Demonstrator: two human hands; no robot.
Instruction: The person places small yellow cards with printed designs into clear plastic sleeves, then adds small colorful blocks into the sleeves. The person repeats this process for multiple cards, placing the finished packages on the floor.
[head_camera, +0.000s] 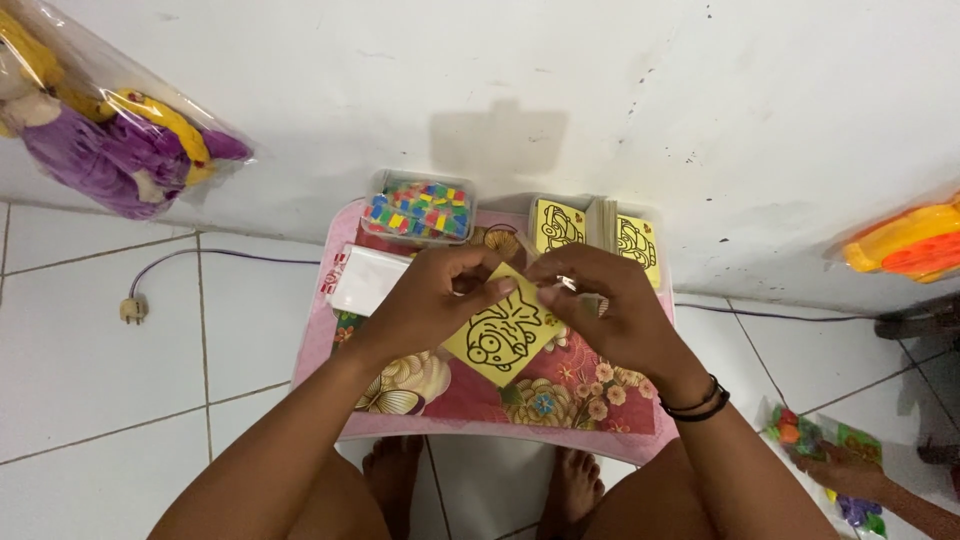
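A yellow square card (503, 335) with a black line drawing of a cartoon creature is held tilted over a small pink floral table (480, 400). My left hand (430, 300) pinches its upper left edge. My right hand (600, 305), with a black band on its wrist, pinches the upper right corner. Both hands meet at the top of the card.
At the table's far edge are a clear box of small coloured pieces (420, 208), a box of more yellow cards (597, 232) and a white packet (365, 280). Bagged toys (105, 120) hang on the wall. A cable with plug (132, 310) lies on the floor. Another person's hand (850, 470) is at lower right.
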